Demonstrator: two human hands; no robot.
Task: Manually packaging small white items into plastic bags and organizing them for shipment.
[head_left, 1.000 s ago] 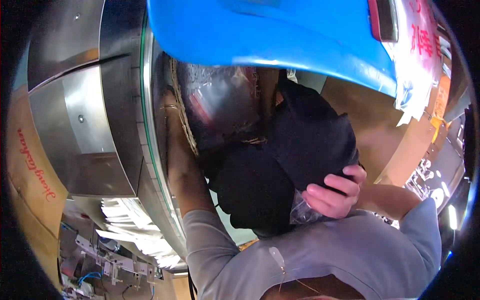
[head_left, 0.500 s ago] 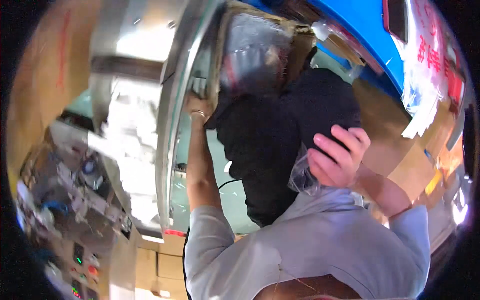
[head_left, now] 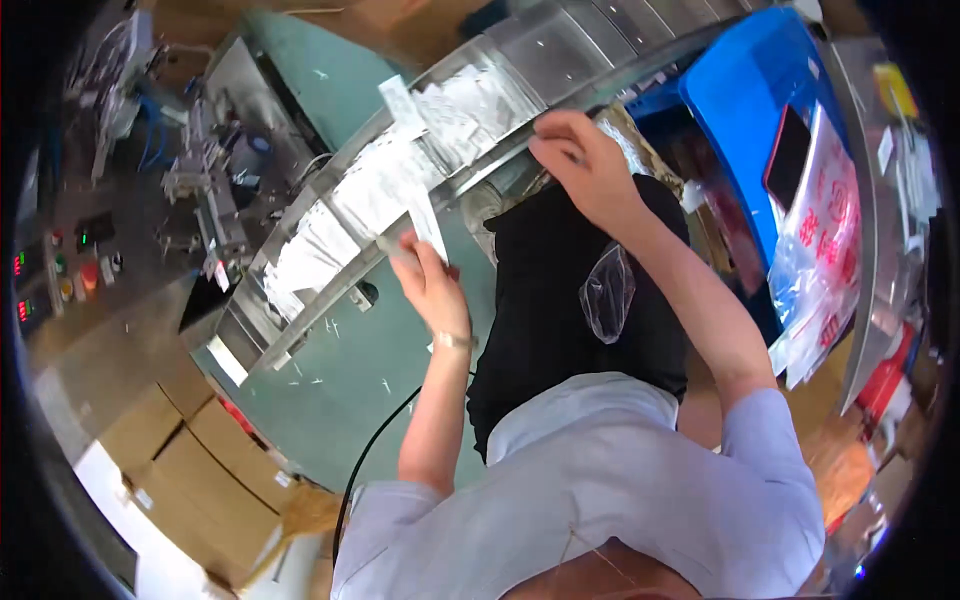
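In the head view, my left hand (head_left: 432, 292) is raised at the near edge of a long metal trough (head_left: 340, 272), its fingers pinching a narrow white strip (head_left: 428, 226). What the strip is made of, I cannot tell. White flat pieces (head_left: 375, 190) like it lie heaped in the trough's compartments. My right hand (head_left: 598, 172) hovers near the trough's right part, fingers loosely bent and somewhat apart, with nothing visible in them. A clear plastic bag (head_left: 608, 295) lies on the dark trousers over my lap, apart from both hands.
To the right stands a blue bin (head_left: 745, 90), with a dark phone (head_left: 788, 158) and a clear bag with red print (head_left: 825, 235) by it. Machinery (head_left: 215, 185) is beyond the trough at left. Cardboard boxes (head_left: 205, 475) stand lower left; a black cable (head_left: 372, 450) hangs beside me.
My view has swung round toward the trough. My left hand has come back from low beside the trough and now holds a white strip. My right hand has moved forward, away from the clear bag.
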